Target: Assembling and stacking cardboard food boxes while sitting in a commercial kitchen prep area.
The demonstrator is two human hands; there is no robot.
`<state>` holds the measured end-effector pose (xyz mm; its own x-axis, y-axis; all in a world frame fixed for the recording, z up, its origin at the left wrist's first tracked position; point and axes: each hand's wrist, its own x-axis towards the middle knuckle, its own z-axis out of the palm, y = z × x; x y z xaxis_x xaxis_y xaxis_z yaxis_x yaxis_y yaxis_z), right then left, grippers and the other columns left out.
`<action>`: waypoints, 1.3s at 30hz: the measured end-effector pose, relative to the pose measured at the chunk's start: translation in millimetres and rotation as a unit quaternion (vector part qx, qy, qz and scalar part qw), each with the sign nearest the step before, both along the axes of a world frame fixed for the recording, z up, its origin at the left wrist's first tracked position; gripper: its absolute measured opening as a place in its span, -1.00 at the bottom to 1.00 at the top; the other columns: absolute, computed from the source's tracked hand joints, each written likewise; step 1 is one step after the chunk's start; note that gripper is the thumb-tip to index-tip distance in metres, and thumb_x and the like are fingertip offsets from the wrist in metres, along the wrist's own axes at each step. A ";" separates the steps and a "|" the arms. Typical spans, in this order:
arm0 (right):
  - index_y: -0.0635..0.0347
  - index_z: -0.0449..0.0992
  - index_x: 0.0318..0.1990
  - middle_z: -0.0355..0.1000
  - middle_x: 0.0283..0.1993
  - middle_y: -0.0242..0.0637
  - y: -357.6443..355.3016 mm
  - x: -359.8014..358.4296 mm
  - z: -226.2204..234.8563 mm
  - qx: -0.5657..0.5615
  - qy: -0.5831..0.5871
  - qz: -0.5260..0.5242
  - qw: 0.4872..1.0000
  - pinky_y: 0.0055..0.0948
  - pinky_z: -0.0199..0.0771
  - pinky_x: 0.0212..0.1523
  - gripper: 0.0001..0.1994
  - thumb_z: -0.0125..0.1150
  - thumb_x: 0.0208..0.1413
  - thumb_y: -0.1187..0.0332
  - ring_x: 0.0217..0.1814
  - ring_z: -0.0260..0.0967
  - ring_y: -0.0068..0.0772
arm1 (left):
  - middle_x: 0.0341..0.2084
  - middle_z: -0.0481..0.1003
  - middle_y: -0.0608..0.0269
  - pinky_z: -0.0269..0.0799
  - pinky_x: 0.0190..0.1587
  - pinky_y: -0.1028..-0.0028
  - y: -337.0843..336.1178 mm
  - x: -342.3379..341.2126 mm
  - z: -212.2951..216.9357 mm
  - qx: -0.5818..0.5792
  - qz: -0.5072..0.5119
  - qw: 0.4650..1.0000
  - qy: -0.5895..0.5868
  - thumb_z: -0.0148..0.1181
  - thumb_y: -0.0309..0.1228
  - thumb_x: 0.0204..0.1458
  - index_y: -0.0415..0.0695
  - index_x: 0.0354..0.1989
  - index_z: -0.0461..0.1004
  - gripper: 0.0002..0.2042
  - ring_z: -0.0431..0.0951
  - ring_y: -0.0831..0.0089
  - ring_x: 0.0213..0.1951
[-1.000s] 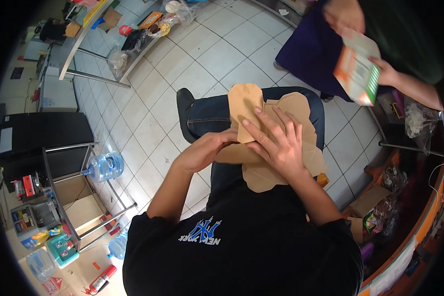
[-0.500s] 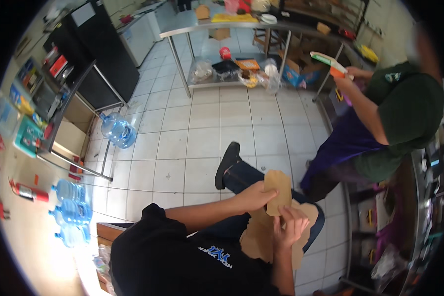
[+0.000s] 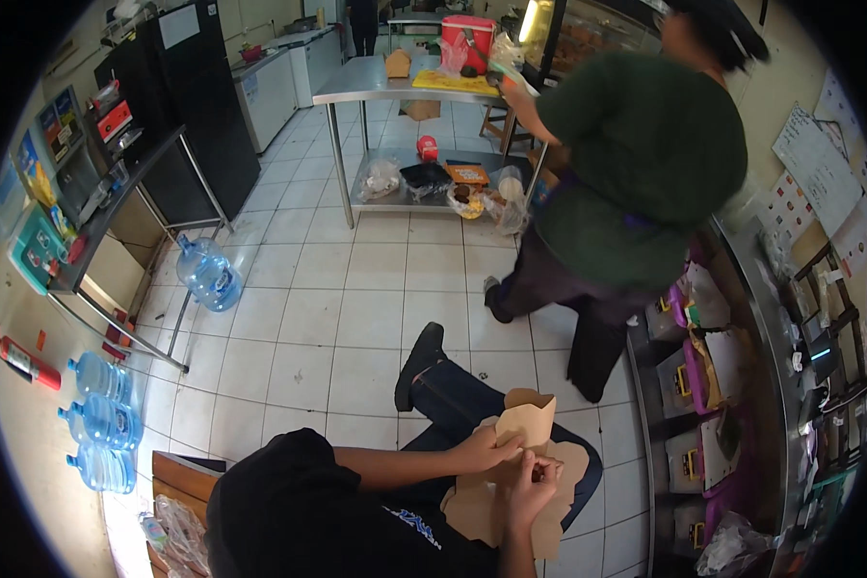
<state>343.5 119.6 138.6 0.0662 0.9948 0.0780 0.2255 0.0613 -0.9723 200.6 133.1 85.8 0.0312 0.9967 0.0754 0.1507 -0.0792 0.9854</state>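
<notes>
Your left hand (image 3: 480,449) and right hand (image 3: 532,479) both pinch the brown cardboard box (image 3: 523,421), its folded flap rising just above your fingers, seemingly upright

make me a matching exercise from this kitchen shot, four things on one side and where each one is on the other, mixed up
Things:
1. cardboard box blank
2. single water jug
3. red fire extinguisher
4. red cooler bag

Places:
A. on top of the steel table
B. lying on the floor tiles beside the dark rack
C. held between both hands over the lap
D. low against the left wall

Pairs: 1-C, 2-B, 3-D, 4-A
</notes>
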 end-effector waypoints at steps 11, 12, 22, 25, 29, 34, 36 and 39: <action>0.29 0.26 -0.56 0.13 -0.36 -0.36 -7.3 -1.6 0.1 0.039 -0.046 -0.043 0.997 -0.50 0.17 -0.27 -0.68 0.22 0.19 0.47 -0.28 0.09 -0.49 | -0.11 0.55 0.16 0.42 -0.01 0.39 -15.1 4.0 33.8 -0.215 -0.045 0.969 -0.110 0.06 -0.18 0.29 -0.25 0.13 0.42 -0.59 0.50 0.46 -0.05; 0.28 0.23 -0.58 0.13 -0.36 -0.35 -6.6 -0.8 0.8 0.038 -0.003 -0.050 0.998 -0.52 0.17 -0.24 -0.67 0.20 0.18 0.49 -0.25 0.09 -0.48 | -0.11 0.55 0.16 0.42 -0.01 0.39 -13.7 3.6 35.5 -0.215 -0.046 0.969 -0.112 0.06 -0.18 0.29 -0.25 0.13 0.42 -0.59 0.50 0.46 -0.05; 0.34 0.21 0.07 0.13 0.08 -0.05 9.7 11.7 -10.2 0.128 -0.176 -0.014 0.976 -0.16 0.18 0.18 -0.69 0.11 0.28 0.43 0.15 0.14 -0.11 | -0.05 0.52 -0.04 0.41 0.06 0.32 -5.0 3.7 41.8 -0.080 -0.070 0.994 0.008 0.10 -0.14 0.24 -0.31 0.18 0.33 -0.49 0.53 0.24 0.01; 0.38 0.10 0.30 -0.02 0.38 0.16 17.0 10.0 -8.7 0.191 -0.301 -0.003 0.934 -0.02 -0.02 0.34 -0.50 -0.02 0.37 0.21 0.39 -0.01 0.13 | 0.01 0.49 -0.06 0.39 0.10 0.31 -5.2 -1.2 48.5 -0.059 -0.073 0.995 0.015 0.11 -0.11 0.23 -0.30 0.26 0.24 -0.42 0.51 0.20 0.05; 0.34 -0.15 0.47 -0.30 0.56 0.12 14.3 10.6 0.9 0.071 -0.124 0.139 0.980 0.00 -0.20 0.46 -0.31 -0.33 0.42 -0.04 0.55 -0.22 0.08 | 0.18 0.39 -0.01 0.31 0.21 0.32 4.7 -32.8 65.0 -0.161 -0.234 0.958 0.031 0.10 0.02 0.23 -0.23 0.38 0.11 -0.29 0.40 0.22 0.20; 0.37 0.03 0.42 0.05 0.46 -0.01 9.9 9.9 17.5 -0.084 0.142 0.188 0.968 -0.24 0.04 0.42 -0.43 -0.29 0.47 0.10 0.47 0.04 -0.17 | 0.35 0.19 0.11 0.08 0.36 0.31 -3.9 -56.9 94.2 -0.306 -0.295 0.898 -0.109 0.02 0.13 0.23 -0.19 0.43 0.09 -0.23 0.15 0.33 0.37; 0.39 0.14 0.36 0.18 0.37 -0.05 9.7 15.0 18.9 -0.090 0.158 0.200 0.963 -0.27 0.14 0.37 -0.48 -0.27 0.47 0.14 0.39 0.16 -0.22 | 0.34 0.21 0.10 0.06 0.37 0.33 -6.1 -63.2 95.0 -0.316 -0.293 0.896 -0.111 0.03 0.11 0.23 -0.20 0.42 0.11 -0.25 0.15 0.32 0.36; 0.40 0.27 0.27 0.34 0.24 -0.10 5.5 20.9 12.8 -0.135 0.244 0.207 0.938 -0.31 0.28 0.28 -0.50 -0.26 0.47 0.12 0.28 0.30 -0.28 | 0.36 0.19 0.13 0.11 0.34 0.32 -1.6 -67.6 72.4 -0.313 -0.289 0.890 -0.162 0.05 0.06 0.26 -0.14 0.45 0.05 -0.27 0.16 0.32 0.36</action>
